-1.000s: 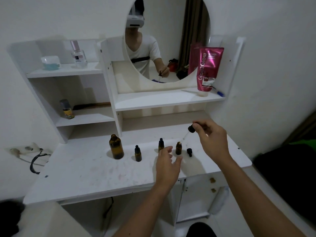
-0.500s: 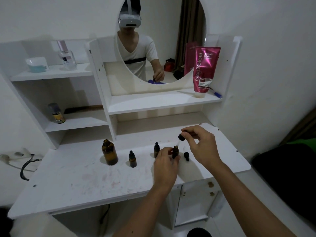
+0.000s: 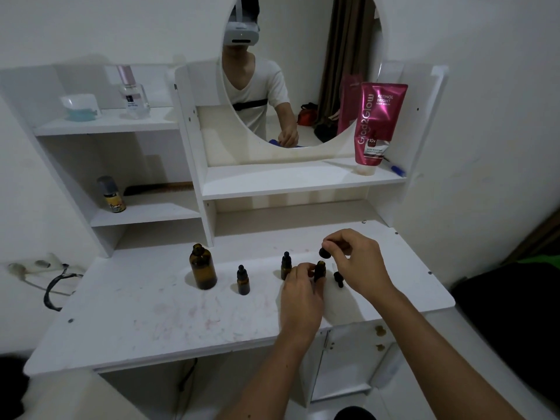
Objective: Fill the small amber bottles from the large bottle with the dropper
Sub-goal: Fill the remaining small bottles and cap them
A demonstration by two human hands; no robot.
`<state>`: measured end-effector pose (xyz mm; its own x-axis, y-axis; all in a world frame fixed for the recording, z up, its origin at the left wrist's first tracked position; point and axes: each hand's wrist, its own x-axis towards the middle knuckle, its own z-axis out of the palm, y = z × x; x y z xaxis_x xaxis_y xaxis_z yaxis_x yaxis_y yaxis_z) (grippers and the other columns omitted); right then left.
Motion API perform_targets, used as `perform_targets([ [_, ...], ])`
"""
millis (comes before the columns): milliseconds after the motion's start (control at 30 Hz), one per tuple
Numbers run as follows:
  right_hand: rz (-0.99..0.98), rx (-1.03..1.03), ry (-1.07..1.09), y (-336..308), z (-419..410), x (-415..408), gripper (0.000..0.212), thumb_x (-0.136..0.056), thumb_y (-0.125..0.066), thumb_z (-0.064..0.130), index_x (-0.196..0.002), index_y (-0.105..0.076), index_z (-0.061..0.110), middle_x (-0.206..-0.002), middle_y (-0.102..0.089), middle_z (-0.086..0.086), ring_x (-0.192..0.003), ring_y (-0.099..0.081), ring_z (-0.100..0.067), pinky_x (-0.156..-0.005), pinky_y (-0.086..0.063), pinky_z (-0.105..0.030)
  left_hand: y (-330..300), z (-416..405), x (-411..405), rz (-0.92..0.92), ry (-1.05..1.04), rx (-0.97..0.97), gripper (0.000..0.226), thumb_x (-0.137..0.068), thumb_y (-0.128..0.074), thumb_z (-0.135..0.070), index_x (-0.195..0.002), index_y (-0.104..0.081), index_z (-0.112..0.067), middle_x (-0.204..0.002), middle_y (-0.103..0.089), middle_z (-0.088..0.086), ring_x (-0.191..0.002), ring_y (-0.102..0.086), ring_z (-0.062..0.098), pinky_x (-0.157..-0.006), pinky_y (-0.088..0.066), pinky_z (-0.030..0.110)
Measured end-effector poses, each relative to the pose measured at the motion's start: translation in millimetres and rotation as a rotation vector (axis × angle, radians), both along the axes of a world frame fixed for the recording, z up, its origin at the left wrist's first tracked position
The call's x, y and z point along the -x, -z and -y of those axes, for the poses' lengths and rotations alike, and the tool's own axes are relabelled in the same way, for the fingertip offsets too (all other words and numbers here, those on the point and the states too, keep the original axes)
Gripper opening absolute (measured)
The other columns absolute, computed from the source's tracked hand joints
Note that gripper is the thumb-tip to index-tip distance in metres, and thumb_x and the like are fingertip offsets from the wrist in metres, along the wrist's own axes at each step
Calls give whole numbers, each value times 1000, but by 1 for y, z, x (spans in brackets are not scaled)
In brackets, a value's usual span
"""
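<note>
Left hand (image 3: 298, 287) steadies small bottle (image 3: 319, 271); right hand (image 3: 354, 259) pinches dropper (image 3: 325, 253). Risk: misaligned tip drips onto worktop (image 3: 151, 313).

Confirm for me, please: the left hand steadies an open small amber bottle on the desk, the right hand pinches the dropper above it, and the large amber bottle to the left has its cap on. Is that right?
Not quite. In the head view the large amber bottle stands uncapped, its neck open. The rest holds: the left hand steadies the open small amber bottle on the desk, and the right hand pinches the dropper above it.
</note>
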<state>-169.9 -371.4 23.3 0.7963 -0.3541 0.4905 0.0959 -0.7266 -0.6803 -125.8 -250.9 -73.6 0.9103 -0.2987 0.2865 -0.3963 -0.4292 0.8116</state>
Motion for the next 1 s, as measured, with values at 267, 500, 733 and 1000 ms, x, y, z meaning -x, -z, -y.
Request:
perform_targets([
  [267, -55, 64, 29, -4, -4, -3, 15, -94, -71, 12, -81, -67, 16, -78, -73, 11, -77, -70, -5, -75, -58, -26, 0, -2, 1, 25, 10, -45, 23, -104, -55, -33, -126, -57, -26, -121, -65, -9, -112, -60, 11, -97, -54, 29],
  [500, -66, 135, 15, -17, -9, -3, 7, -96, -70, 16, -90, -73, 19, -85, -73, 13, -81, -70, -3, -79, -59, -27, -5, -4, 6, -20, 4, -47, 24, -105, -50, -38, -126, -55, -27, -123, -63, -10, -110, -59, 10, -98, -54, 30],
  [733, 115, 166, 57, -44, -20, 12, 7, -95, -71, 15, -99, -75, 18, -87, -72, 15, -83, -70, -3, -79, -58, -23, -23, -24, 18, -62, 34, -2, 43, -105, -51, -38, -143, -41, -24, -139, -51, -11, -127, -52, 9, -105, -43, 22],
  [1000, 222, 74, -91, -66, -90, -8, 7, -95, -72, 13, -101, -76, 15, -93, -73, 10, -91, -68, -2, -82, -52, -12, -22, -114, 26, -135, -37, 234, 33, -95, -71, -23, -117, -54, -41, -104, -65, -22, -102, -59, -10, -82, -51, 8],
])
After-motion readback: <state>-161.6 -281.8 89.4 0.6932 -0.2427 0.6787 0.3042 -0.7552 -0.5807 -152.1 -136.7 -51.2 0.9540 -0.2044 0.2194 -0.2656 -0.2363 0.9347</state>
